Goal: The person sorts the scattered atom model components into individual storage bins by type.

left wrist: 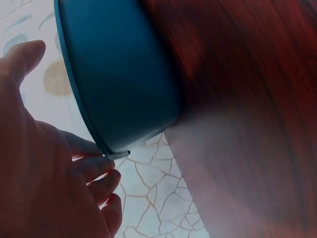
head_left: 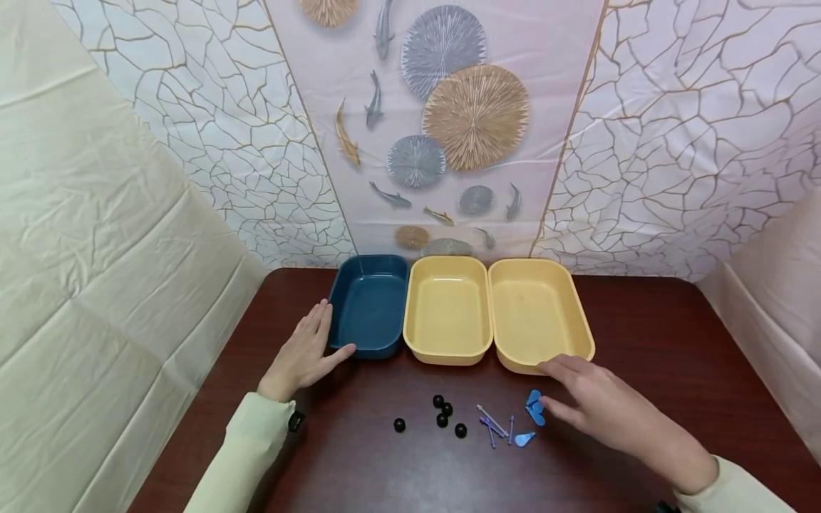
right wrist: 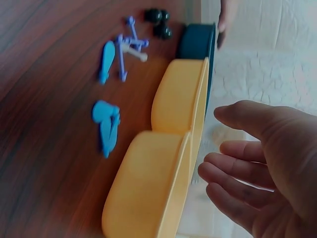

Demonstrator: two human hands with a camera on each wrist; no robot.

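In the head view my left hand (head_left: 306,354) lies against the left side and near corner of a dark blue bin (head_left: 375,306), fingers straight and thumb spread. The left wrist view shows its fingertips at the rim of that bin (left wrist: 119,69). My right hand (head_left: 596,399) hovers by the near right corner of the right yellow bin (head_left: 539,313), fingers relaxed and nothing held. Just left of it lie several light blue paddle-shaped pieces (head_left: 534,407). Thin purple and white sticks (head_left: 492,426) and black balls (head_left: 442,420) are farther left on the table.
A middle yellow bin (head_left: 447,358) stands between the blue one and the right yellow one, all in a row along the back of the dark wooden table (head_left: 359,470). A patterned cloth (head_left: 449,199) hangs behind. Pale fabric (head_left: 96,285) walls off the left side.
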